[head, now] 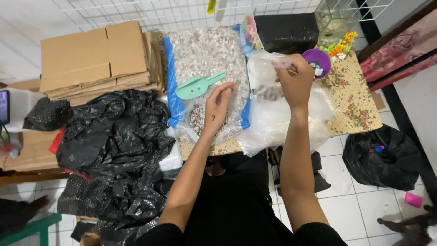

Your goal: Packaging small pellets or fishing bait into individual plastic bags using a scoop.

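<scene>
A large clear sack of small grey and brown pebbles (205, 54) lies open on a low table, with a mint green plastic scoop (199, 85) resting on top. My left hand (216, 108) reaches into the pebbles just right of the scoop, fingers bent down and touching the stones. My right hand (296, 82) holds up a small clear plastic bag (266, 77) with a few pebbles at its bottom, pinching its upper edge. A pile of clear plastic bags (277, 123) lies under that hand.
Flattened cardboard boxes (95, 59) are stacked at the left. Crumpled black plastic sheets (114, 136) cover the floor beside me. A purple bowl (317, 60) and colourful flowers (342, 43) sit on the patterned table mat (355, 100). A black bag (384, 155) rests on the tiles at right.
</scene>
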